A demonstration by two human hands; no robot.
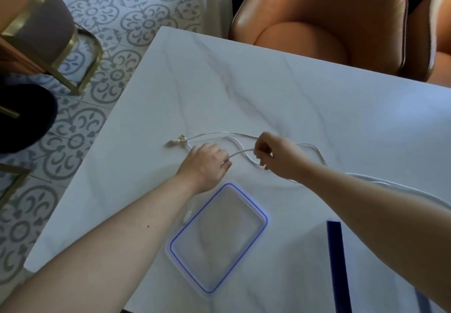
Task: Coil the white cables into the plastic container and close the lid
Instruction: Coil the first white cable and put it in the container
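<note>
White cables [220,135] lie in loose curves across the marble table [317,98], their plug ends [179,140] at the left. My left hand [206,165] and my right hand [277,156] each pinch one end of a short raised stretch of cable [240,153] between them. A clear plastic piece with a blue rim [217,237], flat like a lid, lies near me below the hands. At the lower right a dark blue edge [338,264], seemingly of the container, shows beside my right forearm, mostly hidden. More cable [380,181] trails right under that arm.
An orange leather chair [317,20] stands at the table's far side, a second one at the right edge. A gold-framed stool [48,32] stands on the patterned tile floor at the left. The table's left edge runs diagonally.
</note>
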